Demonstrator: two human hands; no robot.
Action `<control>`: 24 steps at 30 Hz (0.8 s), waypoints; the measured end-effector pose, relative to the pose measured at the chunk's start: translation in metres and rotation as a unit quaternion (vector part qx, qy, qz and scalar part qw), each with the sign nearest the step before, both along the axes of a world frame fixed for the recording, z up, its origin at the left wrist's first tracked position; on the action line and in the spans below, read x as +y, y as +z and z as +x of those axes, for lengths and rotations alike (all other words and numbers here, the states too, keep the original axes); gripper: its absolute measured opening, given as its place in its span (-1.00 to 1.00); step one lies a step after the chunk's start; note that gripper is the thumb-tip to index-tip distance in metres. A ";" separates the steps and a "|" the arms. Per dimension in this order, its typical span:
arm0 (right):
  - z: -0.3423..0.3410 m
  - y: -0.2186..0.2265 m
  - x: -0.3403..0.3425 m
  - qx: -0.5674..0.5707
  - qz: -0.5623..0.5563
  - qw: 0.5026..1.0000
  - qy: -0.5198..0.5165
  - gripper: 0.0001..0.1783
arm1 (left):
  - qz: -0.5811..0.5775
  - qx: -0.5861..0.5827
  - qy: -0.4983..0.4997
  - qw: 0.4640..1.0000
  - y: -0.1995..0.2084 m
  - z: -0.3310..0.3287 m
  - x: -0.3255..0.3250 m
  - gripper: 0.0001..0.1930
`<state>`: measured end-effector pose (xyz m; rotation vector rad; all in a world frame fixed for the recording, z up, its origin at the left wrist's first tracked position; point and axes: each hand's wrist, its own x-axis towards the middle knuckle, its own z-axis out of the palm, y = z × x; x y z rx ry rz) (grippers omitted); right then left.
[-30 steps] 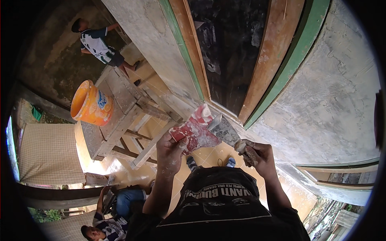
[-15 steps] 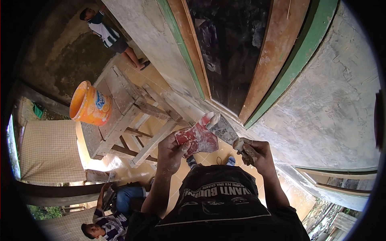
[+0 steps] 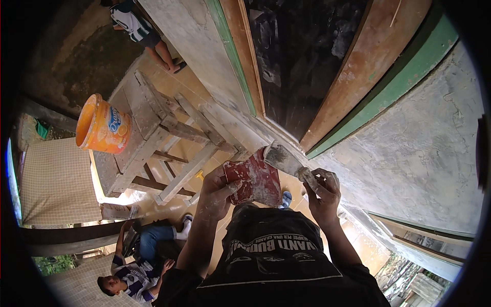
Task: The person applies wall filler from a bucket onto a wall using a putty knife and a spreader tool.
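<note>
Since the earlier frame, the red sheet (image 3: 254,179) has swung round to a squarer, flatter angle, and the pale lump at its upper corner no longer shows there. More of its smeared face is now in view — the paste seems thinner on it, though how much has gone to the blade is hard to tell.

The left hand (image 3: 217,192) grips the sheet by its left edge, thumb across the face. The right hand (image 3: 323,194) is closed round the handle of a putty knife (image 3: 284,161), whose blade overlaps the sheet's upper right corner; whether it presses there, I cannot tell. Sheet and knife meet in front of the black shirt (image 3: 276,235), above a slippered foot (image 3: 286,198).

Farther off, an orange bucket (image 3: 116,130) rests on a wooden bench (image 3: 146,115) — beyond it, someone stands (image 3: 132,23) near the wall.
</note>
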<state>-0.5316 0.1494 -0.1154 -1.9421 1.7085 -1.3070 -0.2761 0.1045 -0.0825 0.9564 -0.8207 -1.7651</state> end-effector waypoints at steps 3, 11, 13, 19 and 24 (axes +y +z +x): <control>-0.003 -0.009 -0.005 0.063 -0.016 0.998 0.015 -0.67 | 0.036 0.031 0.000 0.999 -0.018 0.007 -0.002 -0.69; 0.005 -0.060 0.008 -0.032 0.226 0.971 -0.076 -0.71 | 0.163 0.160 0.032 0.973 -0.106 0.047 -0.008 -0.73; 0.013 -0.068 0.012 -0.005 0.251 0.965 -0.075 -0.75 | 0.185 0.158 0.033 0.969 -0.147 0.053 -0.015 -0.73; 0.033 -0.119 0.018 -0.112 0.371 0.915 -0.111 -0.76 | 0.254 0.197 0.031 0.946 -0.306 0.044 -0.039 -0.74; 0.025 -0.177 0.005 -0.244 0.522 0.808 -0.124 -0.76 | 0.271 0.181 0.102 0.940 -0.441 0.020 -0.041 -0.75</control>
